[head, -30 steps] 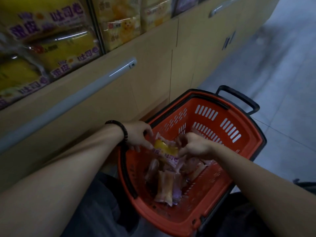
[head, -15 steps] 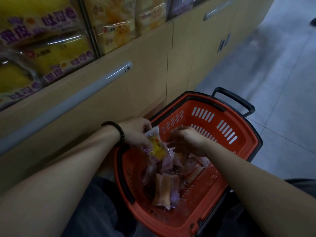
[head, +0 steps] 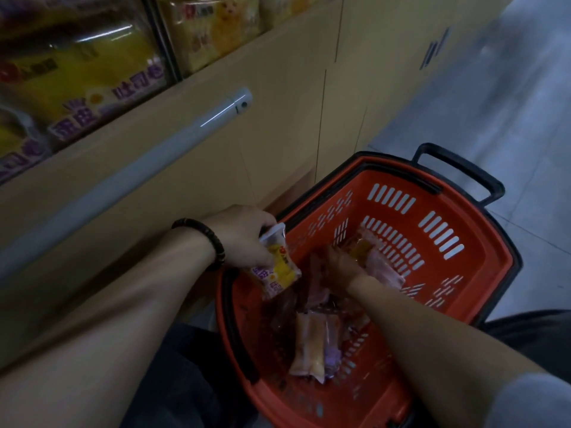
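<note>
An orange shopping basket (head: 482, 264) with a black rim and handle stands on the floor before me, several wrapped bread packets lying in it. My left hand (head: 244, 236), a dark bead bracelet on its wrist, grips a small yellow and white packet (head: 278, 267) over the basket's left rim. My right hand (head: 340, 267) reaches down into the basket and its fingers close on another packet (head: 374, 257) with a yellow middle and pale ends, near the far wall. A pale packet (head: 312, 347) lies at the basket's bottom.
A beige shelf unit (head: 278, 103) runs along the left with a grey rail (head: 148, 156) on its front. Yellow bread bags (head: 83, 72) fill the shelf above. Grey tiled floor (head: 509, 103) lies to the right. My dark trousers show below.
My left hand has lifted the yellow packet to the basket's left rim. My right hand let go of it and went deeper into the basket onto another packet.
</note>
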Tool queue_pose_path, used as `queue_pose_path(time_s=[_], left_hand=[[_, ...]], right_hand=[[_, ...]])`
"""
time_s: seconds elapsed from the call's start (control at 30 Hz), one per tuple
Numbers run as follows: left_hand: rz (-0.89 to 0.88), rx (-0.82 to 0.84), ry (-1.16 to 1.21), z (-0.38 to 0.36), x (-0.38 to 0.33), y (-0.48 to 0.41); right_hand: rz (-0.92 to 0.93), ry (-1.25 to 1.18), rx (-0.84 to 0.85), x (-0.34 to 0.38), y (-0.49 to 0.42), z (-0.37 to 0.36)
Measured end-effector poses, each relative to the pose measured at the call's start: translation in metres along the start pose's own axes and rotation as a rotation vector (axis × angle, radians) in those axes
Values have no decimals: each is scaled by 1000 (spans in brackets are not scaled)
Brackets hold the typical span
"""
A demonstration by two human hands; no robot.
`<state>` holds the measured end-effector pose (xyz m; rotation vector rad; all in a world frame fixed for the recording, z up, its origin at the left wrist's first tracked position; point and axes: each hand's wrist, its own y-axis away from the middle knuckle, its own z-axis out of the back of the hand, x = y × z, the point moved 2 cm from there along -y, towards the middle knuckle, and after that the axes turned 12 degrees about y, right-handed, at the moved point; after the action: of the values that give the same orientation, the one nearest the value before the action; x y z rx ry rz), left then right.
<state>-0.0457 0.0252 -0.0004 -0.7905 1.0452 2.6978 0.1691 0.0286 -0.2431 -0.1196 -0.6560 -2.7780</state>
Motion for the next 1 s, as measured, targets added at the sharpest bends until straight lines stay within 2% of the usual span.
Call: queue_pose_path(time_s=[0.07,0.2,0.33,0.4,0.53,0.73,0.9,1.0], left_hand=[[7,3,-8,1,-2,-1],[15,-2,12,3,-6,0],[43,-18,31,3,-4,2],[57,-22,31,5,-2,4],[59,-41,74,10,-4,10],[76,-86,183,11,-10,20],[89,-114,518,8,-8,24],[50,-172,751,8,-12,26]], right_hand=[[-55,68,60,-2,6,6],[-39,156,148,-6,14,29],[-37,178,170,-11,25,62],[-65,68,118,-17,32,84],[13,-59,-41,-28,60,141],[121,-603,-138,-37,135,220],[188,-921,-280,-31,163,234],[246,-1103,-243,-27,163,238]])
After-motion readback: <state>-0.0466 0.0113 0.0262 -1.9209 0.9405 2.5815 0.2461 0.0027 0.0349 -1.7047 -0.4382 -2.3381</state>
